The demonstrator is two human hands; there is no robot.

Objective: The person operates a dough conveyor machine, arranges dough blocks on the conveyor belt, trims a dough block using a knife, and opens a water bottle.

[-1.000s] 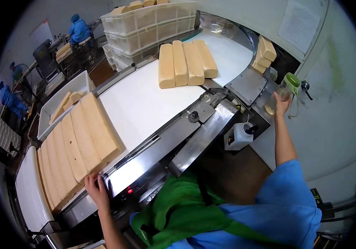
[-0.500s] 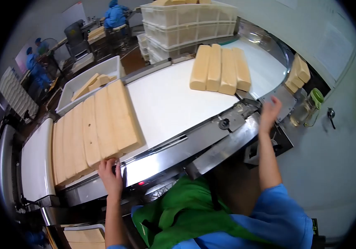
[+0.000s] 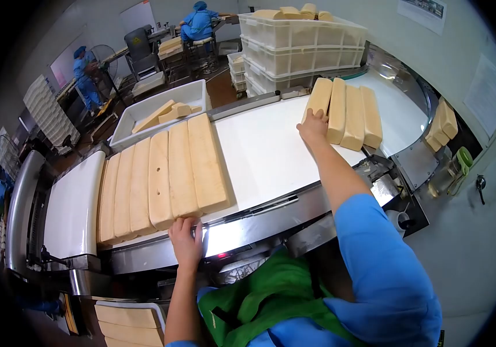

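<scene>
Row of loaves [image 3: 183,173] already lined up beyond left fingers [image 3: 179,224], loosely bent against it; four loaves [image 3: 353,118] lie apart at right fingers [image 3: 311,115], spread over one.

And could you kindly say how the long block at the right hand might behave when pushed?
The long block would probably slide, not roll, given its boxy sides. It looks fairly stiff, its edges running straight. Lying flat, it seems unlikely to tip.
</scene>
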